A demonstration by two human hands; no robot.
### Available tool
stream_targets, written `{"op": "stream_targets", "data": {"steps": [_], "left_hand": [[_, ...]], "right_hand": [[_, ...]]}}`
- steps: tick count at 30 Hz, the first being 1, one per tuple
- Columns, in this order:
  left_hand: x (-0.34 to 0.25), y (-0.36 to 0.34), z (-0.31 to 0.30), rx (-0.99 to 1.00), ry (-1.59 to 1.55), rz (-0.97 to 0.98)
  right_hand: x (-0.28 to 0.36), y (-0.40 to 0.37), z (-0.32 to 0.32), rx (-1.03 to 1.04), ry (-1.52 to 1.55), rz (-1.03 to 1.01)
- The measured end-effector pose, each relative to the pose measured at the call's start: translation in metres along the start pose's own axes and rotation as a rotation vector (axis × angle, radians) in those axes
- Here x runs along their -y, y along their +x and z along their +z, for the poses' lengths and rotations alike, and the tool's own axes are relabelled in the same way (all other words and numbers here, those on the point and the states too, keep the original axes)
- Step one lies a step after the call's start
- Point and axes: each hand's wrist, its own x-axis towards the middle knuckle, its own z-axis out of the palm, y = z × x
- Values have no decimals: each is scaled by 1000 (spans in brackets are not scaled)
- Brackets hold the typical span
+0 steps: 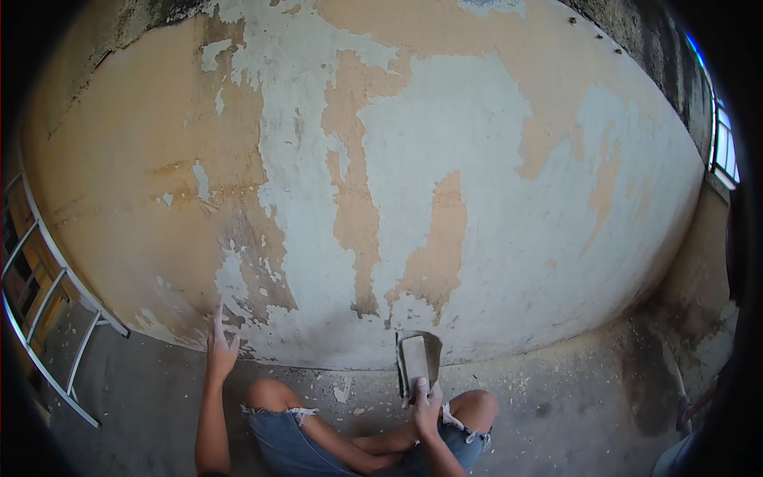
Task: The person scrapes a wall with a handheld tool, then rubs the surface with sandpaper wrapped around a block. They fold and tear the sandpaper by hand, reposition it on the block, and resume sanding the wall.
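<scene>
My left hand reaches up at the lower left of the wall, its index finger stretched out with the fingertip right at the peeling paint and the other fingers apart. It holds nothing. In front of my right knee, my right hand grips a flat tool with a pale rectangular block over a broad dark plate. The thumb lies along the block, and the other fingers are partly hidden. The tool stands upright near the foot of the wall. Peach paint is flaking off a pale grey layer across the wall.
A metal ladder leans at the far left. Paint flakes lie scattered over the grey floor. My crossed legs in torn jeans are below. Another person's arm shows at the right edge, under a window.
</scene>
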Motion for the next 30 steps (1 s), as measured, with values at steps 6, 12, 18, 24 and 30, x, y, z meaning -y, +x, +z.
{"op": "stream_targets", "data": {"steps": [6, 12, 18, 24, 30], "left_hand": [[47, -109, -39, 154, -8, -219], [40, -154, -48, 107, -87, -310], [59, -192, -25, 6, -154, -336], [101, -312, -46, 25, 385, -315], [118, -388, -86, 446, 405, -207]], "right_hand": [[73, 27, -50, -155, 53, -17], [138, 65, -73, -80, 119, -203], [210, 87, -52, 50, -98, -196], [256, 85, -15, 15, -241, -201], [292, 60, 49, 127, -659, -297]]}}
